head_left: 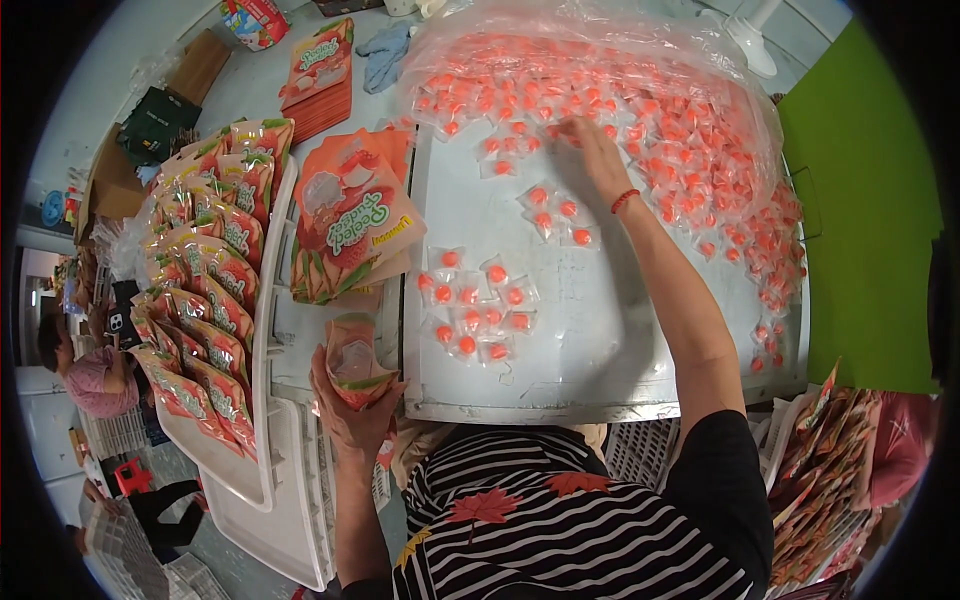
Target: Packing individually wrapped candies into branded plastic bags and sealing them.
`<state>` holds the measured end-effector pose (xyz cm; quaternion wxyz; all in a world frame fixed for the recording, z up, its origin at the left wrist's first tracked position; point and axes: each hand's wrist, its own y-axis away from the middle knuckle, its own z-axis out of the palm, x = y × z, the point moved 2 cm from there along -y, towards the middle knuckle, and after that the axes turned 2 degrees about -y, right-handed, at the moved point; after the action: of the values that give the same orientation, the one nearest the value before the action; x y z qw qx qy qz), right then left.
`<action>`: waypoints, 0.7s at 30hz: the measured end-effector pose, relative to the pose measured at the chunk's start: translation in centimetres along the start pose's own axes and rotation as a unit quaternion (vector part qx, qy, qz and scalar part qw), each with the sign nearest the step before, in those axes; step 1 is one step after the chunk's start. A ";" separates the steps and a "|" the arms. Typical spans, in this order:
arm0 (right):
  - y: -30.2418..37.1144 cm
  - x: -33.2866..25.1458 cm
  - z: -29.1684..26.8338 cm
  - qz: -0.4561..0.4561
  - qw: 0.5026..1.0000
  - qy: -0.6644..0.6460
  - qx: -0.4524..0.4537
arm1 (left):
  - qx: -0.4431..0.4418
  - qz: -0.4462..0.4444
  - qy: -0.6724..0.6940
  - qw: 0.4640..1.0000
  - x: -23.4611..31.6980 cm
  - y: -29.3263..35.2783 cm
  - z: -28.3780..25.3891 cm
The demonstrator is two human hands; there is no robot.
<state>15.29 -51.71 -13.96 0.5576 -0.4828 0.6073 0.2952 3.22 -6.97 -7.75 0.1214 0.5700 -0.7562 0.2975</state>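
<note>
My left hand (352,415) is wrapped round an upright pouch (358,372) in red and green, its mouth spread open, just left of the table's near edge. My right hand (597,160), with a red band at the wrist, reaches to the near edge of a big heap of small clear-wrapped red candies (690,170). Its fingers point down among the wrappers and are blurred, so their grip is unclear. Nearer to me lie a small cluster of wrapped candies (560,215) and a larger loose group of candies (470,295) on the pale tabletop (590,330).
A stack of flat printed pouches (355,215) lies beyond my left hand, with another pouch stack (320,75) behind it. Filled pouches (205,280) stand in a white tray (265,380) at left. A green panel (870,220) borders the right side. Other people are at the far left.
</note>
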 end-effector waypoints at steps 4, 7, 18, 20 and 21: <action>0.4 -1.3 3.0 -0.045 0.982 0.173 -0.060 | 0.002 -0.024 0.011 1.000 -0.2 0.2 -0.1; 1.6 -1.4 3.2 -0.018 0.982 0.171 -0.074 | 0.019 -0.022 0.003 1.000 -0.9 0.7 -0.3; 2.8 -2.6 3.5 0.027 0.997 0.001 -0.073 | 0.015 -0.004 0.002 1.000 -0.2 0.1 -0.4; 2.3 -4.3 4.6 -0.051 0.981 0.107 -0.151 | 0.014 -0.013 0.002 1.000 -0.1 0.4 -0.5; 1.9 -4.3 5.3 -0.052 0.981 0.105 -0.152 | 0.013 -0.022 0.003 1.000 -0.1 0.6 -0.6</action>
<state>15.31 -45.14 -11.24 0.4254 -0.6213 0.5847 0.3019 2.58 -6.43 -7.54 0.1230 0.5871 -0.7392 0.3062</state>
